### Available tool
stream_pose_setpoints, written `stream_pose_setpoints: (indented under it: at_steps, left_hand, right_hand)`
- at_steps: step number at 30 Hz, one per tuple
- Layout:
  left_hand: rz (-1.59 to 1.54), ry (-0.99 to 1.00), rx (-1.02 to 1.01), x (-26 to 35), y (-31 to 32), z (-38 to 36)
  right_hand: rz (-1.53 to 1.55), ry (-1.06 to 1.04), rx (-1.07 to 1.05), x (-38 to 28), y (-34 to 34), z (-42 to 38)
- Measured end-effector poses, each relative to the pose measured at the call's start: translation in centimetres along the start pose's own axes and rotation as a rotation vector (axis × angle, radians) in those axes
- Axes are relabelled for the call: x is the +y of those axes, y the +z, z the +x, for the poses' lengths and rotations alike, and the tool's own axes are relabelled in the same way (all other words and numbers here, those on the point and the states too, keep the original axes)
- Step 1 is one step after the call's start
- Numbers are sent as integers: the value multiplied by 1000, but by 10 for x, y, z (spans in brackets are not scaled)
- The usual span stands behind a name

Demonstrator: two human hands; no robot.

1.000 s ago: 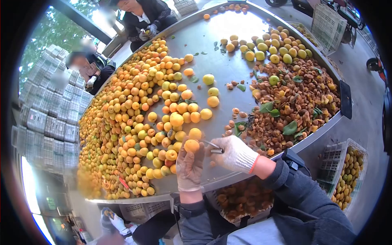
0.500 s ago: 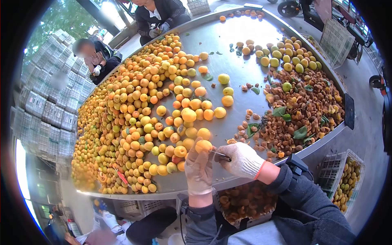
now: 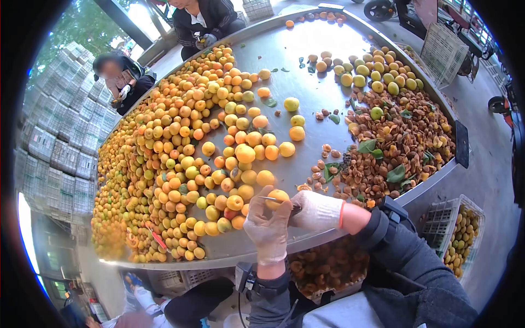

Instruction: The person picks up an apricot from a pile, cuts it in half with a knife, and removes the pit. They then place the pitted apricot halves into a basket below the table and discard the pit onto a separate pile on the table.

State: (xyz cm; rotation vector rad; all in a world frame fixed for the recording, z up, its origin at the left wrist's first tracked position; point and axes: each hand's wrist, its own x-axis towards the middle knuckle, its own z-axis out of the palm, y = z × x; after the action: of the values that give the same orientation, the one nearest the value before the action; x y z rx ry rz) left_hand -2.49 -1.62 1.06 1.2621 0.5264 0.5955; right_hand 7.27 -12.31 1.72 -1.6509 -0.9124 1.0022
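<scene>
In a thin, pale glove, my left hand point(image 3: 268, 232) pinches an orange-yellow apricot point(image 3: 280, 195) over the table's near edge. My right hand point(image 3: 318, 210), in a white knitted glove, is closed around a small knife point(image 3: 266, 198). Its thin blade lies across the apricot, and most of the handle is hidden in the fist. Just beyond my left hand, loose apricots point(image 3: 244, 153) spread out from a large heap. To the right of my right hand lies a pile of brown pits and scraps point(image 3: 402, 139) with green leaves in it.
The metal table point(image 3: 306, 164) has a raised rim. A crate of apricot halves point(image 3: 328, 268) stands below its near edge, and another crate point(image 3: 440, 227) holds whole fruit at right. A red-handled tool point(image 3: 157, 238) lies on the heap. Several people sit around the table.
The knife blade now reaches across the apricot, and my right hand has come closer to my left. The apricot is turned in my fingers. The whole view has shifted slightly.
</scene>
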Motion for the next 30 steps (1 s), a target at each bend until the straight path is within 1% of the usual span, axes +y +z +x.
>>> stream_pose_setpoints:
  at_steps: [1,2,3,5,6,7,8,9,10,11,12,13,14,15,16,18,19,21,22,24,25,26,28,29,30]
  left_hand:
    - [-4,-22,-43,2,-1,-1]
    - [-11,-41,-84,3,-1,-1]
    - [-13,-41,-83,5,-3,-1]
    - [-96,-69,-203,10,-9,1]
    - [-95,-64,-202,11,-11,3]
    - [-161,-43,-130,8,-14,7]
    - [-226,-23,-58,7,-17,11]
    - [-225,-21,-58,8,-21,15]
    - [-215,-6,-15,9,-26,18]
    - [-209,9,33,9,-28,20]
    - [-216,9,37,6,-24,17]
    - [105,130,-23,3,-15,12]
    - [428,247,-89,0,-6,8]
    - [523,253,-110,-2,-1,4]
    - [522,248,-123,-3,0,1]
    - [370,277,-237,-5,1,-1]
    - [369,274,-238,-4,2,-1]
    - [26,150,-314,-1,1,-2]
    - [29,147,-311,0,-3,-1]
    - [-464,-198,-343,4,-14,1]
    - [-572,-206,-407,-4,-23,4]
    - [-571,-205,-406,-7,-26,8]
    - [-760,-236,-276,-7,-28,12]
    - [-758,-234,-275,-4,-29,13]
    - [-763,-259,-281,-1,-28,13]
  right_hand:
    - [1,2,1,-2,0,-1]
    - [99,85,-31,-6,0,-2]
    - [199,167,-62,-11,-1,-4]
    - [179,164,-88,-14,-3,-7]
    - [157,158,-112,-16,-5,-7]
    - [154,151,-112,-15,-9,-9]
    - [38,92,-62,-11,-14,-14]
    - [-76,36,-11,-11,-20,-18]
    - [73,-15,55,-13,-27,-20]
    - [249,155,181,-18,-32,-27]
    - [425,325,309,-39,-35,-34]
    - [421,327,312,-37,-29,-29]
    - [309,105,408,-28,-19,-22]
    - [193,-116,502,-23,-13,-17]
    - [-61,-145,492,-19,-12,-14]
    - [8,-19,325,-23,-15,-17]
    - [9,-16,327,-25,-16,-19]
    - [288,45,296,-28,-15,-21]
    - [290,47,292,-29,-17,-20]
    - [641,171,295,-32,-23,-20]
    - [627,154,299,-33,-23,-21]
    - [628,152,297,-31,-25,-20]
    - [638,145,333,-23,-33,-21]
    - [556,184,302,-23,-36,-24]
    - [556,183,300,-13,-36,-23]
